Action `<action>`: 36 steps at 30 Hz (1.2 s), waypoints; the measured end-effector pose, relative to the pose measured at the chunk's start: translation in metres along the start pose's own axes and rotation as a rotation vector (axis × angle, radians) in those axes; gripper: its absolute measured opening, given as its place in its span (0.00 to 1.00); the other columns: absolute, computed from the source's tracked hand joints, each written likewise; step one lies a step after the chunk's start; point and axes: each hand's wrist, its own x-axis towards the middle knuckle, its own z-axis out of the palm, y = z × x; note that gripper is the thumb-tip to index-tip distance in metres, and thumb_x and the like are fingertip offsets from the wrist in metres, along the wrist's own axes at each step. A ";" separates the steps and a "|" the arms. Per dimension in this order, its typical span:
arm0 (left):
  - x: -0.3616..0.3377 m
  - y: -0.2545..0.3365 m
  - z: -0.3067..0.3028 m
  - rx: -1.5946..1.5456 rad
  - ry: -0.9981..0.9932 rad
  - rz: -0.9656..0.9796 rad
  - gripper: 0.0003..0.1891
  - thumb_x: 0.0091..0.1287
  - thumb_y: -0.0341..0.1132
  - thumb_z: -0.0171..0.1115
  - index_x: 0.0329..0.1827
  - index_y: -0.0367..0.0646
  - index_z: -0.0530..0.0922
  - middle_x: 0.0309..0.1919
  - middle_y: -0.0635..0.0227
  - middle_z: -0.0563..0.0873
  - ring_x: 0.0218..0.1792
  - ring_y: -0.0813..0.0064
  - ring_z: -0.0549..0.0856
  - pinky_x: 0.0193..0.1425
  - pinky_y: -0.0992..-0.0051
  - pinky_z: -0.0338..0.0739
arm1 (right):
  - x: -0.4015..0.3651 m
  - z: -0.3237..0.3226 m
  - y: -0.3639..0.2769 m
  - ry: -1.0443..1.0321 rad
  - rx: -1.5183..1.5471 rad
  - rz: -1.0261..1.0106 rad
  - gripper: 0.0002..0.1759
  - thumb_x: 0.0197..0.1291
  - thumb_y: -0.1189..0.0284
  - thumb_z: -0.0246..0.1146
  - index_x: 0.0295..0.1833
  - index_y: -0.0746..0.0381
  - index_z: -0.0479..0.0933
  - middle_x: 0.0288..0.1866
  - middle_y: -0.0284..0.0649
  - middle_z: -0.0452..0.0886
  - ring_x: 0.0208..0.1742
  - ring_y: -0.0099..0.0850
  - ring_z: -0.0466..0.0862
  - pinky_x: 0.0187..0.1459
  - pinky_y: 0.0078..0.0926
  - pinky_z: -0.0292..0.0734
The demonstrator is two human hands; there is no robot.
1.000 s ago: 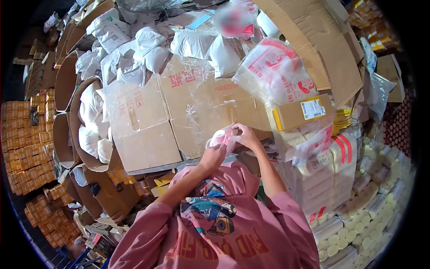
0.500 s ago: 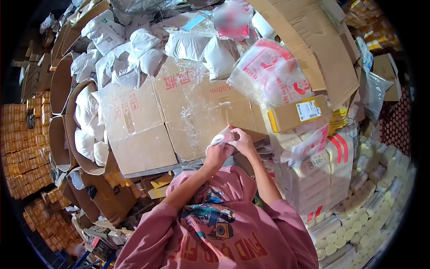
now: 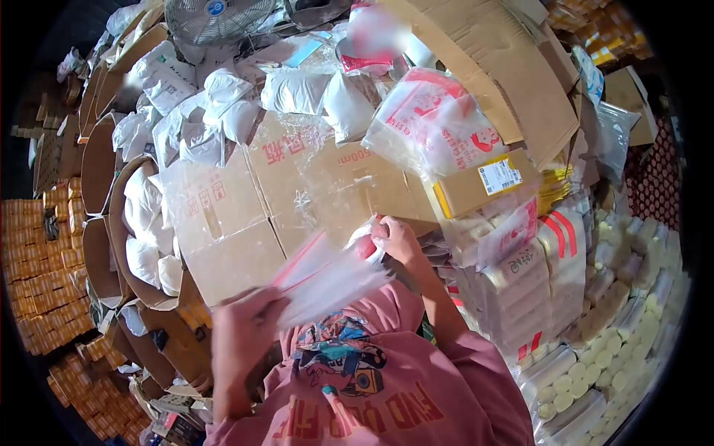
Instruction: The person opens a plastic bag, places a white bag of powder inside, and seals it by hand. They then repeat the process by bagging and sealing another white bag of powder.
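Note:
My left hand [image 3: 249,316], smeared by motion, is closed on the edge of a translucent plastic bag [image 3: 335,286] with a pink strip along its top. That bag spreads to the right over my lap, in front of the table edge. My right hand [image 3: 396,239] pinches a small crumpled plastic bag [image 3: 364,244] with some red or pink on it; its contents I cannot make out. Both bags come close together or overlap. Beneath my right hand lies the flattened cardboard [image 3: 312,201] that covers the worktop.
Filled white bags [image 3: 294,91] line the back of the worktop, near a fan [image 3: 216,16]. At the right, a brown box with a label [image 3: 476,186] rests on wrapped packs [image 3: 520,297]. An open carton of white bags [image 3: 141,223] stands left.
My left hand has let go of the small crumpled bag and moved left and toward my body, now with the translucent bag. My right hand stays near the same spot.

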 end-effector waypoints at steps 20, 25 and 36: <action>-0.108 -0.190 -0.109 -0.408 0.661 -0.309 0.14 0.58 0.26 0.73 0.44 0.36 0.78 0.30 0.76 0.78 0.30 0.88 0.73 0.30 0.87 0.64 | -0.029 -0.006 0.055 0.120 0.197 0.269 0.20 0.58 0.68 0.66 0.55 0.64 0.76 0.46 0.45 0.84 0.49 0.40 0.84 0.51 0.35 0.77; -0.105 -0.202 -0.093 -0.493 0.774 -0.286 0.17 0.59 0.27 0.72 0.49 0.36 0.76 0.41 0.68 0.80 0.39 0.83 0.76 0.44 0.84 0.72 | -0.050 -0.025 0.079 0.143 0.848 0.363 0.17 0.71 0.58 0.55 0.52 0.60 0.77 0.43 0.31 0.78 0.43 0.22 0.76 0.47 0.23 0.73; -0.089 -0.186 -0.089 -0.567 0.692 -0.386 0.19 0.61 0.28 0.71 0.53 0.35 0.75 0.42 0.70 0.78 0.41 0.81 0.76 0.46 0.81 0.74 | -0.059 -0.010 0.071 0.443 -0.169 0.323 0.18 0.70 0.62 0.54 0.41 0.67 0.79 0.33 0.60 0.81 0.39 0.57 0.83 0.40 0.51 0.75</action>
